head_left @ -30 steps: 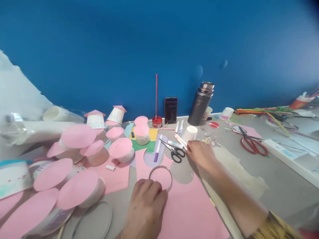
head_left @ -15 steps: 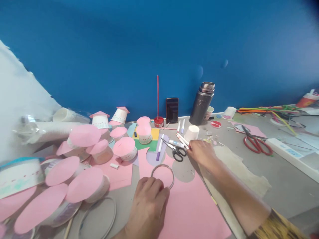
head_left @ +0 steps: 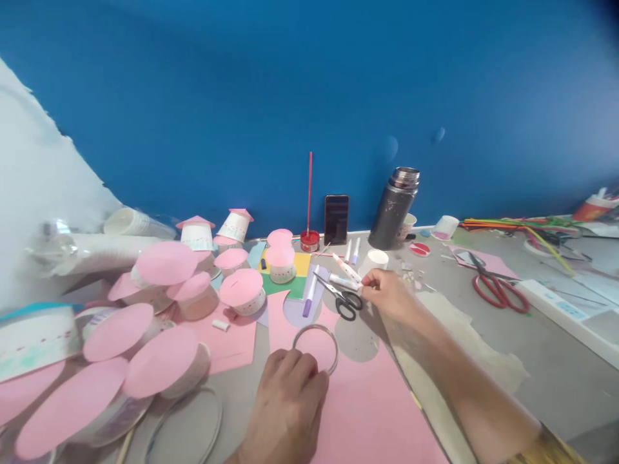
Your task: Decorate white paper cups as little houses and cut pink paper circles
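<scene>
My left hand (head_left: 289, 406) has its fingers curled over the near-left edge of a thin grey ring (head_left: 315, 327), which lies on a pink paper sheet (head_left: 367, 393). Round holes have been cut from the upper part of this sheet. My right hand (head_left: 389, 295) pinches the near end of a white marker with a pinkish tip (head_left: 344, 265), just in front of a white paper cup (head_left: 374, 259). Small black-handled scissors (head_left: 344, 303) lie left of that hand. Beside them are a purple-ended marker (head_left: 309, 298) and another white marker (head_left: 341, 281).
Pink-topped paper cups (head_left: 242, 291) crowd the left side, by a second ring (head_left: 217, 419). A phone (head_left: 336, 220) and a dark flask (head_left: 394, 209) stand along the blue wall. Red-handled scissors (head_left: 500, 291) and a white power strip (head_left: 565, 316) lie right.
My right hand has shifted slightly, and the pink-tipped marker now points farther left and away. My left hand stays on the ring. The view has shifted a little.
</scene>
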Motion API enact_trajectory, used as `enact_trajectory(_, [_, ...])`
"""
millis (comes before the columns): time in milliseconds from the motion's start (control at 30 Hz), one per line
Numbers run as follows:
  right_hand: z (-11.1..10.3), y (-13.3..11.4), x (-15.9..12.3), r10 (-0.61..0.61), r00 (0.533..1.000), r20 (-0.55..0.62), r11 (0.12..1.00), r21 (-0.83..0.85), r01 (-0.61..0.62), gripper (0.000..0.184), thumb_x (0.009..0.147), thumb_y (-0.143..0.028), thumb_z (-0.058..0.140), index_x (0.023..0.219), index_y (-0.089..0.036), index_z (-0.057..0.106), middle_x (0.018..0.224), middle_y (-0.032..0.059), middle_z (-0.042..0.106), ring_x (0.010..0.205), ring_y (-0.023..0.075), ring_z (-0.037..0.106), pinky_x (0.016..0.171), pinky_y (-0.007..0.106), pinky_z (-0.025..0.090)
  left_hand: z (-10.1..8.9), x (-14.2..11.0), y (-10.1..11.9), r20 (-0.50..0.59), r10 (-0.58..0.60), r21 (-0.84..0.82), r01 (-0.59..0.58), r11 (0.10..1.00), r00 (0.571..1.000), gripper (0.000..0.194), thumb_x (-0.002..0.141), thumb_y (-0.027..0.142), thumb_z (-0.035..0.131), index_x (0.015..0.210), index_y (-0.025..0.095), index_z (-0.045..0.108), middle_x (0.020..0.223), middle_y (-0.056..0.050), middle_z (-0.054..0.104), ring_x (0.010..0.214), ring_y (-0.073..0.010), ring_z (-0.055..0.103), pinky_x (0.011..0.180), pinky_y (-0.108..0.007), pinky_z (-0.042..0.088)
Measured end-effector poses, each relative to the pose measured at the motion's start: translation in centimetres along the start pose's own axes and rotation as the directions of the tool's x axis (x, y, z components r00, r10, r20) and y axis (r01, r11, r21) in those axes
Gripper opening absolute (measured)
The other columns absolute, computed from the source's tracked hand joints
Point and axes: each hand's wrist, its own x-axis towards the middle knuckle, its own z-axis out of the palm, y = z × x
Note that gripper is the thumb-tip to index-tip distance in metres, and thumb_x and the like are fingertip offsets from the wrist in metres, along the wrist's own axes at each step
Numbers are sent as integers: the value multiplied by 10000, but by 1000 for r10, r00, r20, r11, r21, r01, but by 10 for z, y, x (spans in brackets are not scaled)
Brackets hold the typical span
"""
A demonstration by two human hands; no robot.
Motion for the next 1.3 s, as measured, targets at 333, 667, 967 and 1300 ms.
enact_trajectory(333, [-10,2,-7,-325,927,185,457,889,-17,455,686,-311,793,1124,-202,729,826,14,624,543,67,362,496,233,267,1,-2,2,22,-17,-8,18,1000,1000,204,839,-15,562,769,176,585,783,-40,570,757,-198,463,739,-390,404])
enact_trajectory(667, [21,-6,-9,-195,981,1,515,851,102,405,802,-554,785,990,-197,752,746,24,649,554,102,468,453,239,324,-5,1,9,84,-24,46,20,999,996,172,815,-1,601,761,162,592,803,-53,568,773,-200,460,730,-368,442])
enact_trajectory(967, [41,-4,-12,-187,979,-81,779,595,198,457,853,-637,687,884,-181,673,650,-10,626,538,109,515,496,235,410,-1,0,6,89,0,85,-7,996,996,153,826,32,603,762,171,606,772,-50,543,752,-206,433,731,-377,443])
enact_trajectory(1300, [41,-7,-15,-281,959,-31,853,450,265,332,948,-510,581,860,-198,653,665,-13,617,570,127,521,558,251,418,-5,3,5,72,14,66,-19,998,997,184,812,-6,595,779,174,615,776,-49,554,746,-201,436,726,-367,441])
